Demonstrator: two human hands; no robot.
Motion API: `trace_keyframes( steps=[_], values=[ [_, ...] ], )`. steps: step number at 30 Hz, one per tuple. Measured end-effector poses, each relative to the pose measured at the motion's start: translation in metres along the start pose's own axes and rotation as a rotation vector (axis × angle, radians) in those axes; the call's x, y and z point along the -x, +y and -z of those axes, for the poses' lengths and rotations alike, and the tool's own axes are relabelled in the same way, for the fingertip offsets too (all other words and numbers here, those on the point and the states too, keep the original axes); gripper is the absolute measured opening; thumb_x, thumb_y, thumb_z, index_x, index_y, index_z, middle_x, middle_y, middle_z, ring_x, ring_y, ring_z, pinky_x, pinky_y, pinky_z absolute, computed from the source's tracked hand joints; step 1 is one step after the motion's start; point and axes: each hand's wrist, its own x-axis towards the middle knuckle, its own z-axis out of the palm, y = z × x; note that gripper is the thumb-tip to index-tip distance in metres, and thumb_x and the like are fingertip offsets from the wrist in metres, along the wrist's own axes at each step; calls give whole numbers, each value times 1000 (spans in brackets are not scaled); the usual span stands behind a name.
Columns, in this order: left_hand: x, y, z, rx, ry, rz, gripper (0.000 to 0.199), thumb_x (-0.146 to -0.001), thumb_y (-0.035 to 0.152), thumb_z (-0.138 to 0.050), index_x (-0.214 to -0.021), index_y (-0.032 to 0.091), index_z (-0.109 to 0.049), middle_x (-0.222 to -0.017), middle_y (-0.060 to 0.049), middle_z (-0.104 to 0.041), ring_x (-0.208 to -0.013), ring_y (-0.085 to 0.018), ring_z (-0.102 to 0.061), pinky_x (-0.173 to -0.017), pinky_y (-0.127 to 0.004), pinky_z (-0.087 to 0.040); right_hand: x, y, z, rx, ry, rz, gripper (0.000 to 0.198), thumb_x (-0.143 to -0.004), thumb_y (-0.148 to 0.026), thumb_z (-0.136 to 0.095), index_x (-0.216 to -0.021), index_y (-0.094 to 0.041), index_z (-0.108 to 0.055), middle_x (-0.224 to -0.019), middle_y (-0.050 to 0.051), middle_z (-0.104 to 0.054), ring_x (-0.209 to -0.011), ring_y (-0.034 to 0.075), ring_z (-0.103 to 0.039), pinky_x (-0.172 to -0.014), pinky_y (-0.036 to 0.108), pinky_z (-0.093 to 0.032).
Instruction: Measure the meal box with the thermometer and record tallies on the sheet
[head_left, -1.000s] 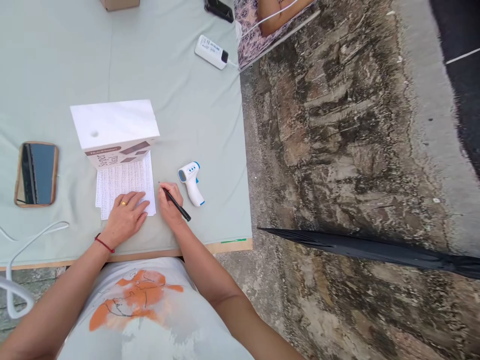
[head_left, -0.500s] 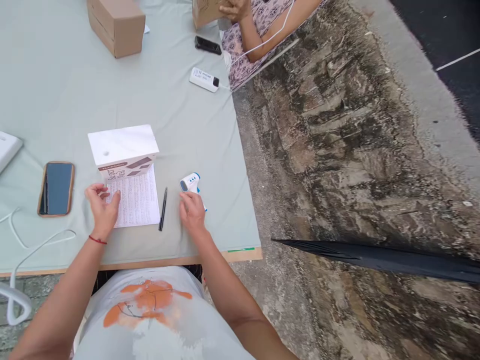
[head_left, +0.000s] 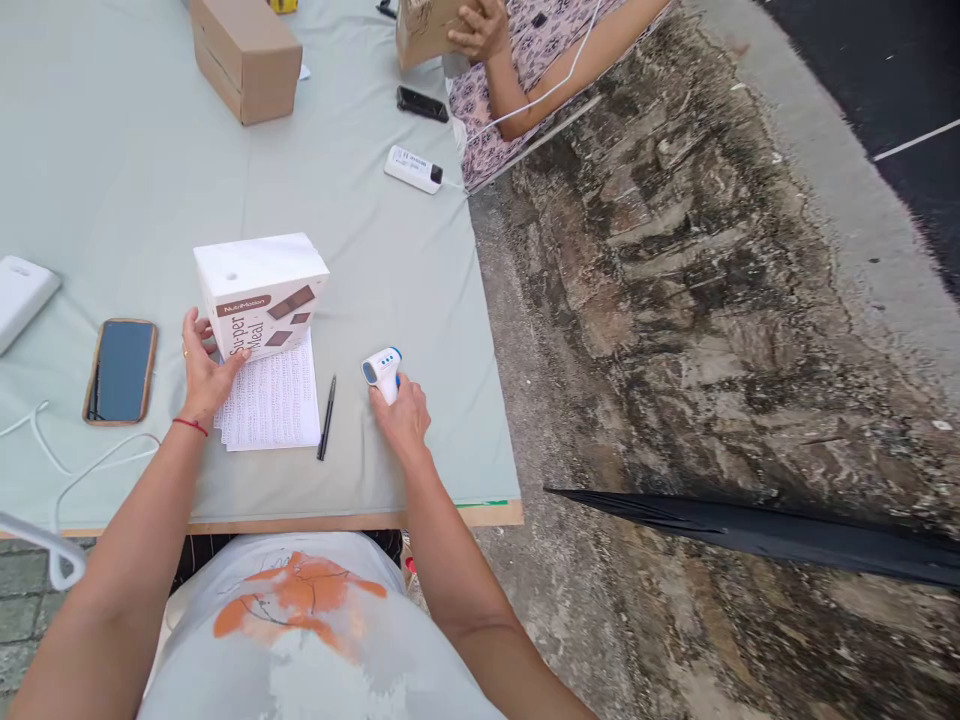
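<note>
A white meal box (head_left: 262, 300) with brown print stands on the far part of the printed sheets (head_left: 274, 405). My left hand (head_left: 207, 368) grips its lower left corner, thumb across the front face and fingers at the left side. My right hand (head_left: 405, 415) is wrapped around the handle of a white and blue infrared thermometer (head_left: 382, 370); its head points away to the upper left, and most of the handle is hidden by the hand. Between the sheets and my right hand lies a black pen (head_left: 327, 418).
Left of the sheets are a phone (head_left: 120, 372), a white power bank (head_left: 24, 295) and a white cable (head_left: 97, 462). Farther off are a cardboard box (head_left: 251, 65), a black device (head_left: 421, 104) and a white device (head_left: 412, 170). Another person's hand (head_left: 484, 30) holds a carton (head_left: 424, 30).
My left hand has closed on the meal box, whose front face now shows more. My right hand has moved from beside the thermometer onto its handle. The view has shifted slightly.
</note>
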Motion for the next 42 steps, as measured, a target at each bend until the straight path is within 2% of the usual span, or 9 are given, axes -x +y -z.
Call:
trace_keyframes(
  steps=[4, 7, 10, 14, 19, 23, 31, 38, 42],
  values=[
    [13, 6, 0, 77, 90, 125, 104, -72, 61, -79, -150, 23, -21, -128, -15, -58, -111, -27, -60, -96, -46, -51, 2, -4, 6, -170, -38, -31, 56, -77, -52, -60, -120, -17, -62, -110, 15, -65, -106, 31, -56, -88, 44, -46],
    [18, 11, 4, 51, 43, 190, 84, -79, 66, -69, -142, 18, -40, -110, -12, -66, -98, -26, -64, -92, -46, -51, 13, -17, 12, -480, -108, 2, 53, -74, -57, -63, -108, -17, -65, -98, 9, -67, -90, 25, -58, -81, 38, -48],
    [18, 17, 8, -11, -42, 177, 66, -84, 69, -61, -124, 16, -60, -110, -12, -69, -96, -26, -64, -89, -44, -51, 33, -43, 18, -784, -270, 91, 45, -78, -60, -62, -92, -18, -64, -77, 1, -60, -72, 18, -52, -69, 31, -45],
    [17, 22, 10, -84, -44, 172, 63, -86, 66, -59, -124, 17, -64, -112, -11, -71, -98, -27, -63, -89, -43, -51, 58, -80, 22, -1012, -468, 130, 44, -79, -62, -65, -87, -18, -64, -73, 0, -55, -68, 15, -46, -67, 29, -40],
    [20, 24, 8, -154, -46, 133, 64, -87, 67, -53, -124, 16, -64, -111, -12, -71, -97, -28, -63, -88, -44, -50, 69, -103, 15, -1014, -585, 117, 43, -78, -61, -66, -87, -19, -63, -73, -1, -53, -71, 15, -45, -68, 28, -38],
    [20, 23, 9, -198, -70, 81, 69, -89, 71, -47, -128, 16, -61, -113, -13, -70, -98, -30, -61, -85, -45, -49, 71, -110, 9, -998, -573, 86, 42, -77, -60, -65, -86, -19, -62, -73, -2, -53, -71, 15, -45, -69, 28, -38],
    [20, 27, 10, -223, -213, -85, 67, -99, 67, -27, -142, 20, -47, -127, -13, -65, -100, -31, -61, -93, -49, -43, 81, -116, 11, -1005, -560, 36, 43, -78, -60, -64, -88, -18, -62, -75, -1, -54, -73, 15, -46, -70, 29, -38],
    [25, 20, 9, -180, -168, -95, 71, -97, 70, -33, -144, 19, -45, -124, -14, -64, -104, -32, -60, -92, -49, -46, 84, -116, 11, -1033, -569, -2, 44, -78, -61, -67, -87, -19, -61, -77, -1, -55, -73, 15, -46, -68, 28, -38],
    [28, 12, 8, -128, -138, -100, 77, -95, 71, -37, -149, 16, -35, -123, -17, -62, -110, -33, -60, -95, -50, -47, 85, -118, 13, -1071, -604, -44, 43, -77, -61, -69, -89, -20, -61, -79, -1, -55, -73, 15, -47, -68, 28, -38]
  ],
)
